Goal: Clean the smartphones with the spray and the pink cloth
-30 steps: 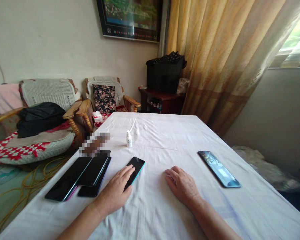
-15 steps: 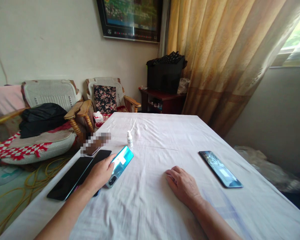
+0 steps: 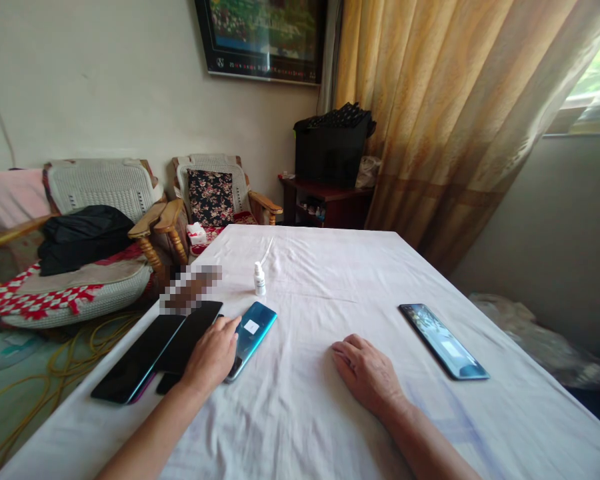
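Observation:
My left hand (image 3: 213, 355) lies on the near end of a teal phone (image 3: 254, 328), fingers curled over its left edge. The phone rests back-up on the white tablecloth (image 3: 305, 413), a small white sticker showing on it. Just left of that hand is a pile of dark phones (image 3: 147, 352), screens up and overlapping. My right hand (image 3: 367, 373) rests palm-down on the cloth near the middle, fingers loosely stretched, holding nothing. Another phone (image 3: 443, 340) with a lit screen lies further right, apart from both hands.
A small white bottle (image 3: 259, 279) stands behind the teal phone. Beyond the table's left edge are wooden armchairs (image 3: 100, 227) with cushions and dark clothing. A dark cabinet (image 3: 330, 200) and a curtain (image 3: 445, 120) stand at the back.
My left hand lifted the phone, which lay screen-up, turned it over and set it down back-up, closer to the pile of phones. My right hand has stayed put.

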Available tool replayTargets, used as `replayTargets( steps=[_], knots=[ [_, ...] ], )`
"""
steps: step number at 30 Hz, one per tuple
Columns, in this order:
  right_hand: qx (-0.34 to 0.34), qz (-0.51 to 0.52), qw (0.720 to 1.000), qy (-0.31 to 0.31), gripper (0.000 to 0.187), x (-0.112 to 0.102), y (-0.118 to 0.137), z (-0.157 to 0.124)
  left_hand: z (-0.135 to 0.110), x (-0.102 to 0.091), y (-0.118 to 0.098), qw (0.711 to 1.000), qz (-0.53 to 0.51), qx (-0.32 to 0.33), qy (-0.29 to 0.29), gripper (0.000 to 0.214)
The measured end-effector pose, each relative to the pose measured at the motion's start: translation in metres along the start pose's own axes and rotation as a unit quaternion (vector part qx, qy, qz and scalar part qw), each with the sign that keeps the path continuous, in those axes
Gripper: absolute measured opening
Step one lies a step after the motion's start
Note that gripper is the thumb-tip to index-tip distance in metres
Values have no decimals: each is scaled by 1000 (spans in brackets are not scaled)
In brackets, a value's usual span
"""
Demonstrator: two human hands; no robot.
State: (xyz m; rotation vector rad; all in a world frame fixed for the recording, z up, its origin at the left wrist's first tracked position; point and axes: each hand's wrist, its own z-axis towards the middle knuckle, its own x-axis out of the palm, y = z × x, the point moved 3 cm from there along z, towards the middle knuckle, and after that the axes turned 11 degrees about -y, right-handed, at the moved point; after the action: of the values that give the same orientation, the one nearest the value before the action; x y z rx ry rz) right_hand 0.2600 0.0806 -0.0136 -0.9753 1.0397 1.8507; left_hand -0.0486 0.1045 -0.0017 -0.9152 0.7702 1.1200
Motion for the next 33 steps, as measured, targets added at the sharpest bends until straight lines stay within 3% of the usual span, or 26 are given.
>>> replayTargets(
  steps=[5, 10, 12, 16, 20, 23, 28, 33],
  knots=[
    [4, 7, 1000, 6, 29, -1, 0, 1, -7, -3, -18, 999, 37, 32, 20, 42],
    [0, 4, 1000, 13, 25, -4, 2, -1, 3, -12, -25, 994, 36, 26, 95, 40],
    [-13, 15, 1000, 18, 27, -6, 1, -2, 17, -15, -21, 994, 20, 4, 107, 37],
    [-22, 56, 998, 17, 25, -6, -6, -2, 60, -12, -11, 996, 9, -40, 75, 39],
    [-11, 92, 996, -7, 28, -1, -13, -1, 102, 5, -7, 993, -23, -107, 40, 51],
    [-7, 127, 991, -43, 29, 4, -18, -1, 118, 22, -8, 986, -65, -147, 39, 49],
    [9, 187, 979, -85, 29, 10, -25, 0, 123, 36, -10, 975, -140, -169, 21, 24],
    [-7, 187, 979, -83, 30, 7, -24, 1, 109, 34, -27, 960, -252, -118, 22, 22]
  ],
)
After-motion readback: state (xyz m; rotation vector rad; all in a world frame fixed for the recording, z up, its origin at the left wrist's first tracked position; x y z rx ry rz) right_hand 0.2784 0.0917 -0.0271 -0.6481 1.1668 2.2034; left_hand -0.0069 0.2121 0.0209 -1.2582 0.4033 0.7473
